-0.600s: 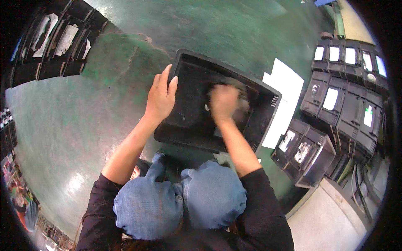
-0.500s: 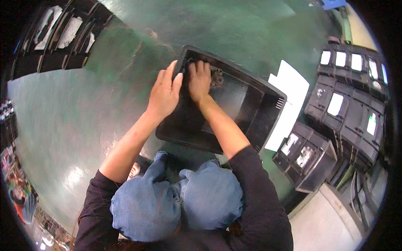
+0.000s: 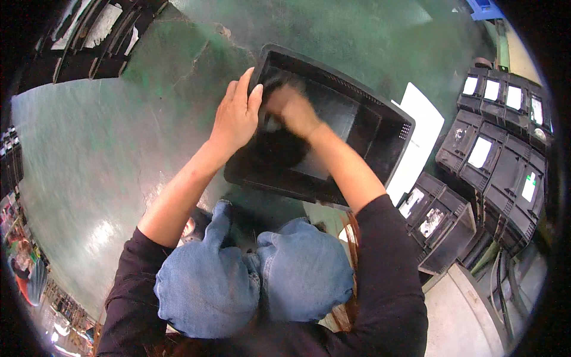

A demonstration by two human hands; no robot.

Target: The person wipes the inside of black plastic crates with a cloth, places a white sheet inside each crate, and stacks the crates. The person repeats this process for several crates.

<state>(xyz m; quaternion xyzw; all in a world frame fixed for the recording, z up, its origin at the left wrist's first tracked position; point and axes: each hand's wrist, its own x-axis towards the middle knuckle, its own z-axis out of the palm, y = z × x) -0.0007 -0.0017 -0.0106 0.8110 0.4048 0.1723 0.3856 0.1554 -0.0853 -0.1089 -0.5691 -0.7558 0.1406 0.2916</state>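
An open black plastic bin (image 3: 334, 190) sits tilted at an angle in front of my knees. My left hand (image 3: 237, 119) holds its left rim, with the thumb at the edge and the fingers along the wall. My right hand (image 3: 291, 108) reaches inside, near the left wall. Motion smears its fingers, so whether they hold anything is hidden. A lighter patch shows on the bin's inner floor beside my right forearm.
White sheets (image 3: 419, 132) lie beside the bin's right end. Stacked black bins (image 3: 502, 163) with white labels stand at the right, above a pale cabinet (image 3: 461, 309). More black bins (image 3: 89, 44) fill the upper left. Another person (image 3: 27, 271) is far off at lower left.
My right hand has moved slightly right and down inside the bin and is now blurred. The dark, textured patch beside its fingers no longer shows. My left hand keeps its hold on the rim.
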